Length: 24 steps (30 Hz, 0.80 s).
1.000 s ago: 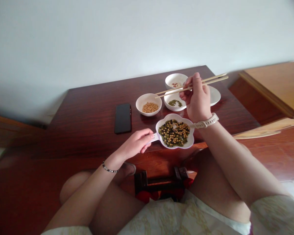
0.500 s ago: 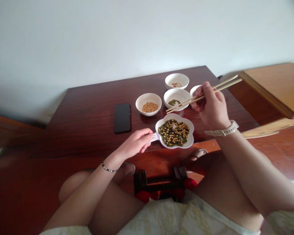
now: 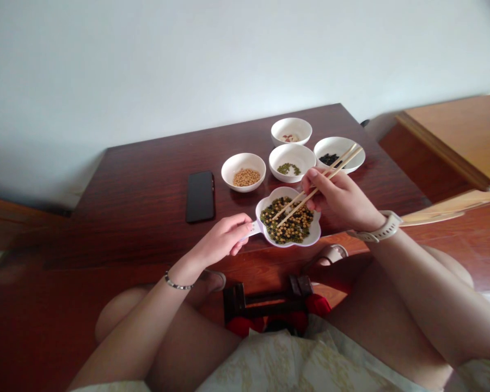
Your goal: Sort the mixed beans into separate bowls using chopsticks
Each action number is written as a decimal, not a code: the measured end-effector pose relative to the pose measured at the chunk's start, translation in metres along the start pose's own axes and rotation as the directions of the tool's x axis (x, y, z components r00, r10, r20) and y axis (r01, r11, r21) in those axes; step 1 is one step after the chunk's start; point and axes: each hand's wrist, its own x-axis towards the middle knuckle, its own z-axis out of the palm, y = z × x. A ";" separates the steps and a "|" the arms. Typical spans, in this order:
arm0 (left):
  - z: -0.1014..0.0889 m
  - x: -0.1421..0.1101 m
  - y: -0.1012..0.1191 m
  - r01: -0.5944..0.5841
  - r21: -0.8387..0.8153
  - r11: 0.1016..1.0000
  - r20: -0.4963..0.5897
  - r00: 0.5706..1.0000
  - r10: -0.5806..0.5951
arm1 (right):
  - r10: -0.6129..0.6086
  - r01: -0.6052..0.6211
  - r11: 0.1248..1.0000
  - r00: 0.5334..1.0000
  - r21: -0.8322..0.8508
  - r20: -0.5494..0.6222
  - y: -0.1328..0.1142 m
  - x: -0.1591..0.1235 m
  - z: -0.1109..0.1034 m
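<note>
R hand [image 3: 345,198] has its fingers [image 3: 319,178] closed round a pair of chopsticks [image 3: 297,208], gripping them abt mid-length, w/ the tips poking out to the near left. Long axis runs diagonally, near left to far right, tips angled down and a bit apart. They're at the mixed beans [image 3: 289,231] in the flower-shaped dish [image 3: 316,230]; can't tell if they touch any. R forearm comes in from the near right, back of hand up, watch [image 3: 386,228] on the wrist.

L hand [image 3: 220,239] is clamped on the dish's handle [image 3: 253,230], which points left; that arm reaches in from the near left.

Further out on the surface [image 3: 155,185]: 4 white bowls [image 3: 231,169] beyond the dish, plus a phone [image 3: 200,197] lying flat to the left.
</note>
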 end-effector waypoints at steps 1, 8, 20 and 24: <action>0.000 0.000 0.000 -0.001 -0.001 1.000 0.001 1.000 0.001 | 0.001 -0.001 1.000 1.000 -0.020 0.014 0.000 0.000 0.000; 0.002 -0.003 0.005 -0.009 -0.012 1.000 -0.007 1.000 0.009 | -0.025 0.024 0.998 1.000 -0.059 -0.013 -0.002 0.004 0.007; 0.003 0.000 -0.004 -0.039 -0.033 0.999 -0.017 0.999 0.038 | -0.008 0.008 1.000 0.999 -0.005 -0.050 -0.001 0.002 0.001; 0.002 0.003 -0.014 -0.072 -0.059 0.996 -0.027 0.997 0.070 | 0.013 -0.012 1.000 0.998 0.016 -0.061 -0.002 0.003 -0.004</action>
